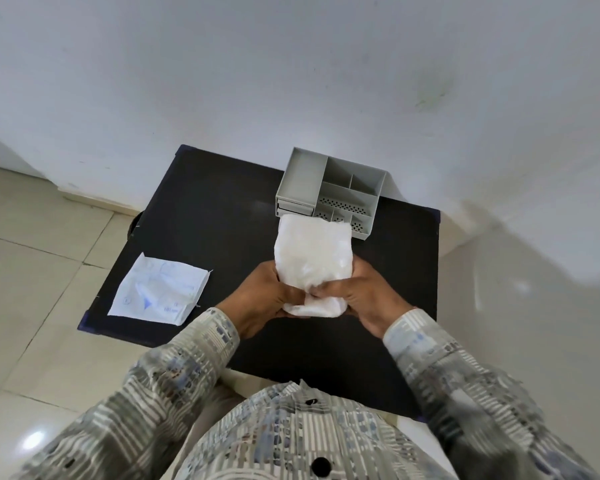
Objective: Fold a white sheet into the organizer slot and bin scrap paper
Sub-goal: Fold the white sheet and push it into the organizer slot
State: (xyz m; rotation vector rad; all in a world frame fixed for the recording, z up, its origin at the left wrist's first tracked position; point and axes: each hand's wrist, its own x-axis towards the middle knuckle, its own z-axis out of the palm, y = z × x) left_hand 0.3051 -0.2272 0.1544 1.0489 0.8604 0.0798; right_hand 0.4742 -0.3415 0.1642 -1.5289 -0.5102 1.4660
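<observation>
A soft white sheet (pixel 313 252), folded into a thick bundle, is held up over the middle of the black table (pixel 201 209). My left hand (pixel 262 297) grips its lower left side and my right hand (pixel 359 294) grips its lower right side, fingers pressed into the fold near the bottom. The bundle's top edge overlaps the front of the grey organizer (pixel 329 192), which stands at the table's far edge with several open compartments. A flat white paper with blue print (pixel 160 289) lies on the table's left front corner.
The table stands against a white wall, on a pale tiled floor (pixel 32 258). A dark round object (pixel 136 223) peeks out from behind the table's left edge. My patterned sleeves and shirt fill the lower frame.
</observation>
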